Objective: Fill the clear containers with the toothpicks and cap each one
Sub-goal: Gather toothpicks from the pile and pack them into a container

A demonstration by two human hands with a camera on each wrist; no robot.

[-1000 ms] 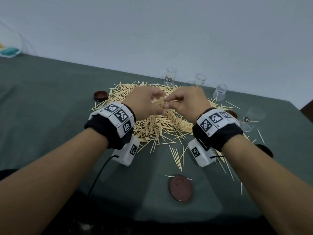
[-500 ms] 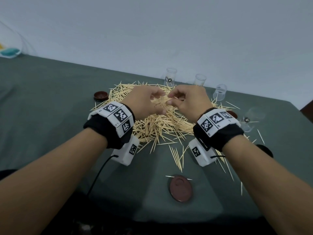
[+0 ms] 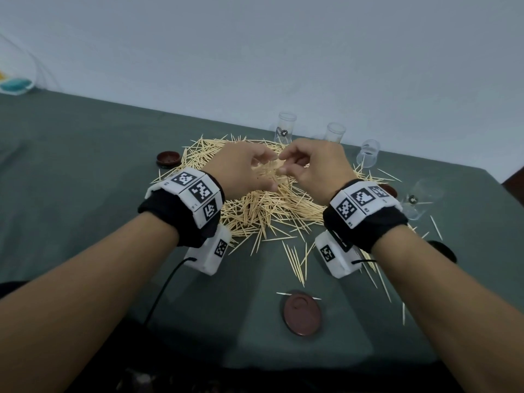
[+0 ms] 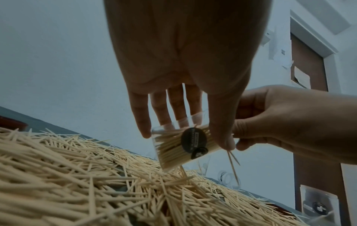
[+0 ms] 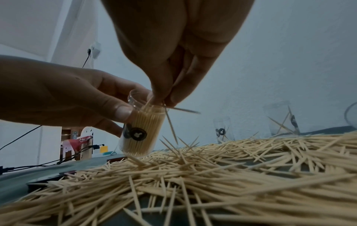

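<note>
A: Where is the clear plastic toothpick-filled container (image 5: 142,131)?
B: Between left hand (image 5: 63,97) thumb and fingers, clamped, on the pile (image 5: 212,168).
A: Right hand (image 5: 173,50)?
B: Fingertips together, pinching thin wooden toothpicks (image 5: 171,124) at its mouth.

Toothpick pile (image 3: 263,205) is lying mid-tabletop (image 3: 71,171); held container (image 5: 142,130) is sitting above its far part. Three containers (image 3: 286,126) are standing at the far edge, another (image 3: 422,198) lying right. Caps: one (image 3: 168,159) left, one (image 3: 302,313) near.
</note>
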